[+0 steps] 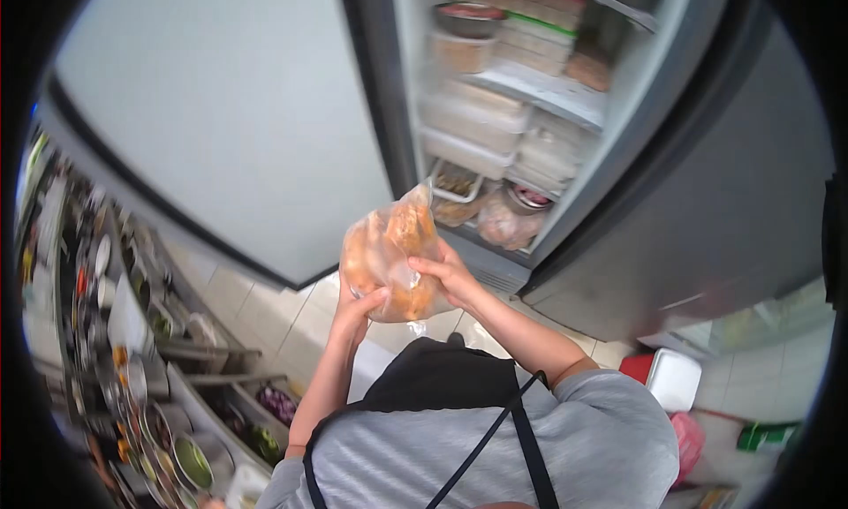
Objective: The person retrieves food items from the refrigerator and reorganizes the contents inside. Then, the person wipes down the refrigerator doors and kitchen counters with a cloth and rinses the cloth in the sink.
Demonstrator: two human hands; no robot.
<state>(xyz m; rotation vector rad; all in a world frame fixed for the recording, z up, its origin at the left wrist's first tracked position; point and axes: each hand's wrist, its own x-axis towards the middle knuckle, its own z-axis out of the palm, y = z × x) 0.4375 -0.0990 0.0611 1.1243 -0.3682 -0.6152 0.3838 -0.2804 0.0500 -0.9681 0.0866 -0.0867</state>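
Note:
A clear plastic bag (389, 253) with orange-brown food pieces inside is held up in front of the black apron. My left hand (358, 308) grips its lower left side, thumb across the front. On the right side of the bag, my right hand (446, 275) holds it with the thumb over the plastic. Most of the fingers are hidden behind the bag. Just beyond the bag stands an open refrigerator (548, 90), its shelves stacked with white boxes, tubs and bagged food.
The open fridge door (230, 112) spans the upper left. A closed grey door (689, 191) is at the right. Counters with bowls and vegetable trays line the left. A white-lidded box (674, 380) and a pink bag (687, 443) are at lower right.

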